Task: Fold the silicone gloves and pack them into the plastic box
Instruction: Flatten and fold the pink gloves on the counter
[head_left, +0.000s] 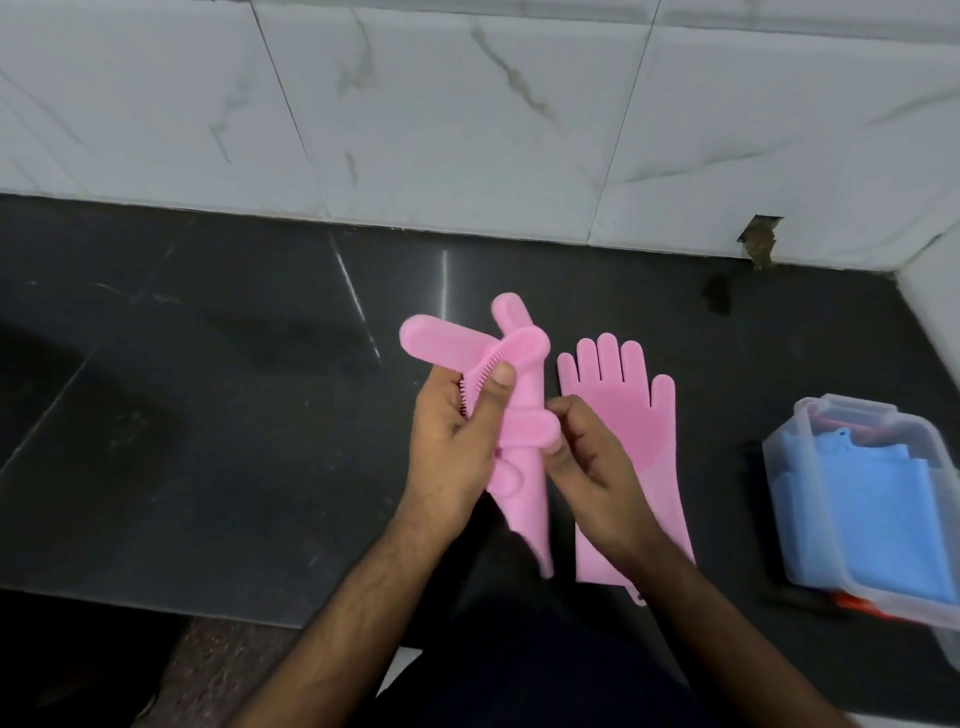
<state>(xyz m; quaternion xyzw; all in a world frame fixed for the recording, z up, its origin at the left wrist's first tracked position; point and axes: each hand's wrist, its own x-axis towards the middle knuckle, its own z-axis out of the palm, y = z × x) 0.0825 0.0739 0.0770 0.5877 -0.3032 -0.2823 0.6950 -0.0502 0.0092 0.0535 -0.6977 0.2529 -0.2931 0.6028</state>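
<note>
A pink glove (522, 457) is held up above the bench (208, 415), its fingers splayed and partly folded over. The left hand (452, 441) has its grip round the glove's middle, thumb pressed on the bristled palm. The right hand (587, 457) pinches one glove finger. A second pink glove (631, 415) lies flat just right of them. Further right, the box (810, 431) holds blue gloves (872, 519).

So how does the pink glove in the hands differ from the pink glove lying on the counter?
The held glove is gripped by the left hand and pinched by the right hand, partly folded, bristles showing. The flat glove lies spread on the counter, untouched, fingers toward the wall. Both are pink silicone.
</note>
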